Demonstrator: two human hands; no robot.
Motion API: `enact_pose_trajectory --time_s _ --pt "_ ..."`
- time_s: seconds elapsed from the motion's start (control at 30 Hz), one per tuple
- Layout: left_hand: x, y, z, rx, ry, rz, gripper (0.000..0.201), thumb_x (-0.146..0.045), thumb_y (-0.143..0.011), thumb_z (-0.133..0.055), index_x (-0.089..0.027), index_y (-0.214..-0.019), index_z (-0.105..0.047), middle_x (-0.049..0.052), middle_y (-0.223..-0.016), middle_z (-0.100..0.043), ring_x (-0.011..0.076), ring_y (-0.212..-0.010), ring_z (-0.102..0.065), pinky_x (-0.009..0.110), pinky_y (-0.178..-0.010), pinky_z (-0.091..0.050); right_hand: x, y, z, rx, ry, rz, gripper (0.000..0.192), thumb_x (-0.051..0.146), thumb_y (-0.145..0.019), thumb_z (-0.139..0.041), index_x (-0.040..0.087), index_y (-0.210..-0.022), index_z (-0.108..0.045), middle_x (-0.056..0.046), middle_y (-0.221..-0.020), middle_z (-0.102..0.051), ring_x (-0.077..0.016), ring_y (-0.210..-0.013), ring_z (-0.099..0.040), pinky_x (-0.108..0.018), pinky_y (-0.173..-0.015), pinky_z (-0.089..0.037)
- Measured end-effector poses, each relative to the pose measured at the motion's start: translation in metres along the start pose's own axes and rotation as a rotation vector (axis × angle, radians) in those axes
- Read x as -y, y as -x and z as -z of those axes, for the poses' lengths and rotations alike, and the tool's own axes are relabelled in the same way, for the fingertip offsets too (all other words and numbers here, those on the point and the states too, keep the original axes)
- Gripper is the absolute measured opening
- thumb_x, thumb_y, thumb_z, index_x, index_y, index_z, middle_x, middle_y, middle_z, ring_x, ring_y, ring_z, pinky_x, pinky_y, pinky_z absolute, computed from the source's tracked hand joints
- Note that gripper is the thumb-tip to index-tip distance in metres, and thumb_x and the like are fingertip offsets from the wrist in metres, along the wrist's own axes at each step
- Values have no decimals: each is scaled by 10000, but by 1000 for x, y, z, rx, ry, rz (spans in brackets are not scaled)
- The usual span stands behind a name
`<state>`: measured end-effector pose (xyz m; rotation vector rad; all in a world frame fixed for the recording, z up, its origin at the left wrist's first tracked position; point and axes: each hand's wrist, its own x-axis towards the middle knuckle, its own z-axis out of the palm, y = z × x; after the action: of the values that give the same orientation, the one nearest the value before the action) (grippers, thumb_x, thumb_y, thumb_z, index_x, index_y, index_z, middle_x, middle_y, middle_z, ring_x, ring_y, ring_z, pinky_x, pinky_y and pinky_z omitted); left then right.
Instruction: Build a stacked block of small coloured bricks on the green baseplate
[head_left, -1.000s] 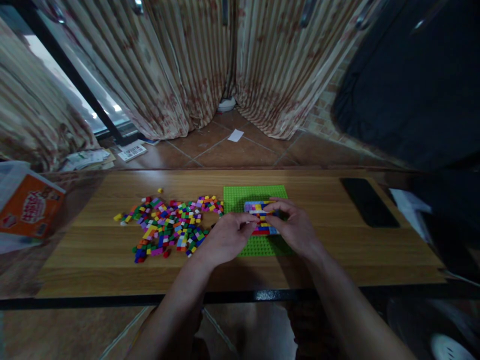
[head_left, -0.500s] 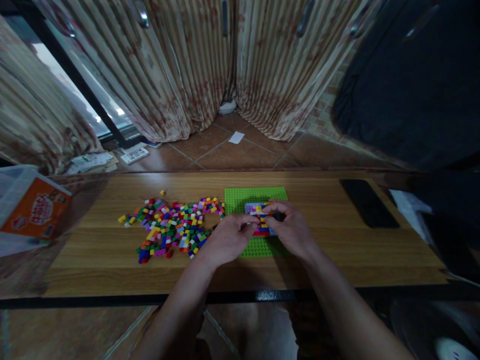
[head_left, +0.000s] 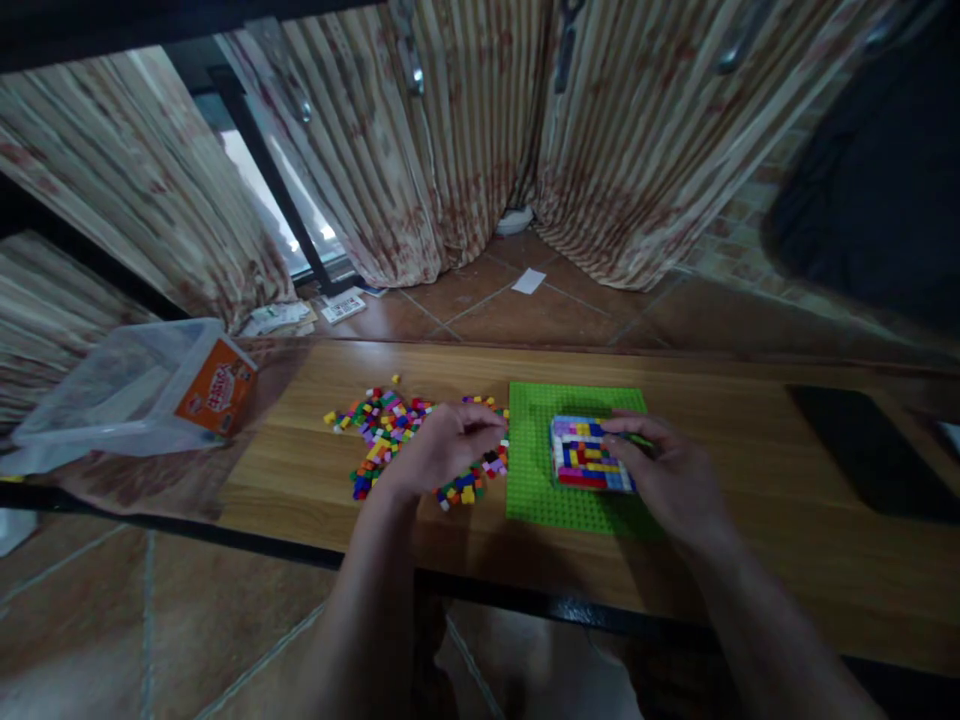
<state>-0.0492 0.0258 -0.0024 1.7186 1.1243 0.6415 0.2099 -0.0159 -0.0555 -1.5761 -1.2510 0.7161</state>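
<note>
- Hands apart, both bare, backs turned up. The left hand [head_left: 442, 448] is above the loose toy bricks [head_left: 384, 428], hiding the middle of the heap; its thumb and forefinger nearly meet, and I cannot tell whether a brick is pinched between them.
- The right hand [head_left: 671, 485] is at the right side of the brick build [head_left: 581, 470], fingers curled over its corner, thumb and forefinger tips close together at its top; I cannot tell whether they grip a piece.
- The brick build, a low rectangular block of red, yellow, blue, white and lilac pieces, sits on a green studded baseplate [head_left: 529, 475], its right end partly covered by the fingers.
- The loose bricks, many colours, spread left of the baseplate, some close to its left edge; a yellow brick [head_left: 396, 379] lies apart at the far side.
- All this rests on a wood-grain table [head_left: 292, 470]. Toward its right end lies a flat black slab [head_left: 870, 450].
- Beyond the table's left end is a clear plastic tub [head_left: 124, 385] with an orange label [head_left: 217, 388].
- Farther off, a white paper [head_left: 529, 281] lies on brown floor tiles [head_left: 420, 312] before striped curtains [head_left: 480, 150].
</note>
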Motion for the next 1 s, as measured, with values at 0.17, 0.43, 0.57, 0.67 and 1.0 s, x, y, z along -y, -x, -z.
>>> enact_pose_trajectory --time_s 0.17,0.43,0.57,0.67,1.0 --pt "19 13 37 -81 -75 79 156 -230 -751 -647 -163 -825 -768 48 -797 -748 157 -708 -639 237 -630 -483 0 -1 -2 -47 -13 -61 188 400 -742 -668 242 -809 -744 -75 -1163 -684 -290 -1060 -641 -505 -959 -485" --pt "17 15 15 88 -283 -2 113 -143 -715 -630 -186 -769 -718 0 -724 -691 138 -663 -611 233 -623 -444 -2 0 -6 -50 58 -35 195 411 -764 -649 245 -819 -735 -71 -1163 -682 -289 -1056 -642 -489 -927 -507" --pt "8 12 1 125 -443 -21 58 -176 -732 -624 -192 -704 -673 -13 -689 -647 136 -645 -576 228 -582 -391 0 0 -6 -45 84 -1 207 417 -774 -643 238 -821 -735 -73 -1141 -684 -281 -1048 -641 -483 -944 -495" --pt "3 10 -4 122 -526 5 79 -196 -752 -624 -208 -785 -694 5 -798 -688 157 -739 -619 234 -639 -420 3 0 -6 -46 117 17 215 416 -774 -634 235 -825 -739 -72 -1135 -688 -272 -1035 -643 -480 -959 -478" --pt "8 4 -6 91 -652 12 104 -170 -762 -603 -215 -787 -694 3 -827 -698 156 -744 -629 233 -618 -414 6 0 -6 -28 120 5 202 384 -776 -625 230 -833 -745 -75 -1111 -690 -262 -1040 -638 -458 -974 -454"
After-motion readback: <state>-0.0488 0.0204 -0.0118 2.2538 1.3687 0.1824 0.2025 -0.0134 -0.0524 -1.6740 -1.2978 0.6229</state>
